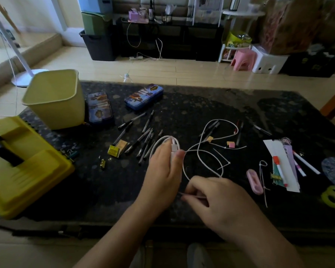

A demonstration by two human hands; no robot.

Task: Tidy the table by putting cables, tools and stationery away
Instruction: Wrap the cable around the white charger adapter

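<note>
A coiled white cable [168, 137] is gripped in the left hand [162, 175]; its tail, seemingly, is pinched by the right hand [224, 200]. Pens [213, 126] and a cable tie [228, 162] beyond the right hand could be snagged by the loose loops.

Left grip [162, 172] and right grip [222, 200] are bare hands with short nails on bare forearms, and blurred grey shapes [198, 254], perhaps footwear, show below the black speckled table [201, 105].

White USB cable [167, 137]: part coiled round left hand [162, 171], plug under thumb; rest in loose loops mid-bench, running to right hand [220, 198]. Black pens [143, 140] scattered just left of coil, few more w/ the loops. Two blue pencil tins [143, 96] shut, far left. Markers [306, 163] lie flat, right side.
</note>
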